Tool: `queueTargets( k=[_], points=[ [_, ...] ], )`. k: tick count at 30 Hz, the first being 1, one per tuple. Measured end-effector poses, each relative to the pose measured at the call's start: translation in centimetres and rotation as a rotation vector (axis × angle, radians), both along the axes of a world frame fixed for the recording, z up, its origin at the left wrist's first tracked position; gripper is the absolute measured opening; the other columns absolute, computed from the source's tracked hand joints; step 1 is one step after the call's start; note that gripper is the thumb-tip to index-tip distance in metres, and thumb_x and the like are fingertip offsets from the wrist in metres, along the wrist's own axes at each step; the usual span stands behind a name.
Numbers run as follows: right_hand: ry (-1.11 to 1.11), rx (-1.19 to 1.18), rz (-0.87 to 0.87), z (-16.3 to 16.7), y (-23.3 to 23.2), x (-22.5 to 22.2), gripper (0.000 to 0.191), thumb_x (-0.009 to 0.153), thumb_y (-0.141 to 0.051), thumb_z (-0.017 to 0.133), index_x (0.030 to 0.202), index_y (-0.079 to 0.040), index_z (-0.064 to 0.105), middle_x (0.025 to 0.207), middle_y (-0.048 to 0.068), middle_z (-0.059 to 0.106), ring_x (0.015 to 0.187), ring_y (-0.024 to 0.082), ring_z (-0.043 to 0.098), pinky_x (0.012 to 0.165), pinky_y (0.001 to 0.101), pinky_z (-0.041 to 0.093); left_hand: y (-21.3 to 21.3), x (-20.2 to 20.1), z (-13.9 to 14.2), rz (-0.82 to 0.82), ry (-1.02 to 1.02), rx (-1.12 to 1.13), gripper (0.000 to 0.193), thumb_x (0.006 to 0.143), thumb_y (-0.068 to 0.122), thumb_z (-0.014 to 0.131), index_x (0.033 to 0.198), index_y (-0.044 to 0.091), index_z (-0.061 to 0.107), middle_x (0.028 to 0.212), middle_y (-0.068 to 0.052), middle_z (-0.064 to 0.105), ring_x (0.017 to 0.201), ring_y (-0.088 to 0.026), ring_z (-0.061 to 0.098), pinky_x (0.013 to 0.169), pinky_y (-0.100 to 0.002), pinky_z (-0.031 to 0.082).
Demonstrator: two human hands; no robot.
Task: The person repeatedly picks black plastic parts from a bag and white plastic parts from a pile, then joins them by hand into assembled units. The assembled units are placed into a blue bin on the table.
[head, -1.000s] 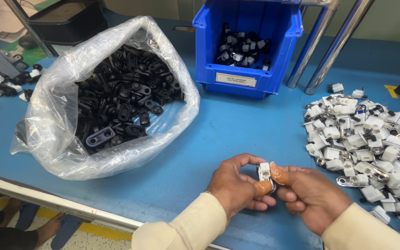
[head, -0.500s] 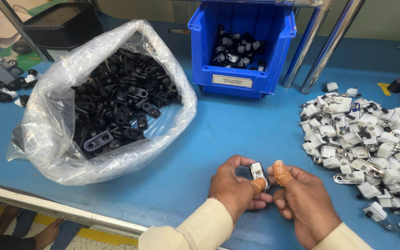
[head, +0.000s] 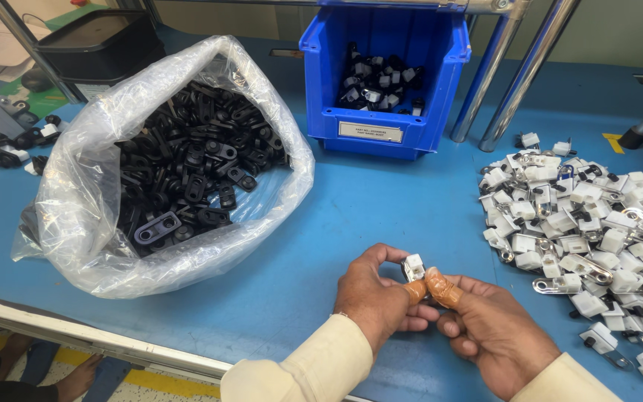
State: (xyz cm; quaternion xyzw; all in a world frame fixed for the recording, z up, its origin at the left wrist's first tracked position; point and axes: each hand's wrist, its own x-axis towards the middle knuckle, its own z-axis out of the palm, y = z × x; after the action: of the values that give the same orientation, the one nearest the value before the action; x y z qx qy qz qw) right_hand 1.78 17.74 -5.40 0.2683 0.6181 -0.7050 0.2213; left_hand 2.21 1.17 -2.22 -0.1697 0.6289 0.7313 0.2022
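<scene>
Both hands meet low at the middle of my view: my left hand and right hand are closed together on one small white clip part, pinched between taped fingertips. It sits right at the thumbs, upright as far as I can tell, its longer side pointing up and away from me; the left hand's fingers wrap behind it, so that hand looks a shade nearer. Just to the right of the right hand lies a heap of white and metal parts, near enough to reach. Well off to the left, a clear plastic bag lies open, full of black plastic pieces. Beyond the hands stands a blue bin holding mixed parts, beside two slanted metal posts. Everything rests on a blue tabletop, its near edge by my sleeves.
</scene>
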Motion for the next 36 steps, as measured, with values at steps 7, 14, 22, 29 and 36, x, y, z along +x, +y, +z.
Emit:
queueTargets(
  k=[7, 14, 22, 29, 36],
  points=[
    [0.121, 0.079, -0.267, -0.8, -2.4, 0.9, 0.023, 0.097, -0.022, 0.067, 0.103, 0.0, 0.068, 0.067, 0.003, 0.053, 0.048, 0.01, 0.035, 0.04, 0.0277, 0.021, 1.6, 0.8, 0.2, 0.067, 0.087, -0.22, 0.035, 0.086, 0.0, 0.072, 0.118, 0.009, 0.062, 0.078, -0.009, 0.073, 0.06, -0.017, 0.075, 0.049, -0.029, 0.061],
    [0.136, 0.142, -0.102, -0.1, -0.9, 1.8, 0.039, 0.101, -0.039, 0.067, 0.099, 0.0, 0.072, 0.062, 0.009, 0.052, 0.048, 0.014, 0.043, 0.041, 0.0283, 0.03, 1.9, 1.2, 0.4, 0.154, -0.011, -0.06, 0.032, 0.088, -0.002, 0.07, 0.115, 0.007, 0.058, 0.082, -0.01, 0.071, 0.064, -0.019, 0.076, 0.053, -0.03, 0.063],
    [0.198, 0.107, -0.244, -1.4, -1.5, 1.8, 0.029, 0.097, -0.028, 0.067, 0.097, 0.001, 0.067, 0.067, 0.004, 0.058, 0.05, 0.011, 0.041, 0.04, 0.0273, 0.026, 3.7, 1.5, -0.3, 0.268, -0.01, -0.025, 0.029, 0.087, -0.003, 0.071, 0.111, 0.006, 0.056, 0.084, -0.013, 0.069, 0.063, -0.019, 0.074, 0.053, -0.031, 0.063],
    [0.19, 0.114, -0.037, -1.1, 1.2, 1.8, 0.02, 0.091, -0.018, 0.071, 0.095, 0.001, 0.074, 0.069, 0.005, 0.066, 0.051, 0.009, 0.047, 0.043, 0.0254, 0.032, 3.6, 1.3, -1.3, 0.198, -0.103, 0.083, 0.04, 0.088, -0.003, 0.068, 0.119, 0.008, 0.045, 0.098, -0.015, 0.07, 0.073, -0.021, 0.074, 0.063, -0.034, 0.064],
    [0.276, 0.381, 0.181, -0.6, 2.7, 0.5, 0.021, 0.093, -0.019, 0.073, 0.098, 0.001, 0.078, 0.068, 0.009, 0.069, 0.05, 0.014, 0.052, 0.044, 0.0284, 0.04, 0.2, 0.4, -2.0, -0.229, -0.035, -0.088, 0.051, 0.089, 0.02, 0.078, 0.135, 0.011, 0.06, 0.105, -0.008, 0.074, 0.08, -0.013, 0.074, 0.07, -0.028, 0.063]
  ],
)
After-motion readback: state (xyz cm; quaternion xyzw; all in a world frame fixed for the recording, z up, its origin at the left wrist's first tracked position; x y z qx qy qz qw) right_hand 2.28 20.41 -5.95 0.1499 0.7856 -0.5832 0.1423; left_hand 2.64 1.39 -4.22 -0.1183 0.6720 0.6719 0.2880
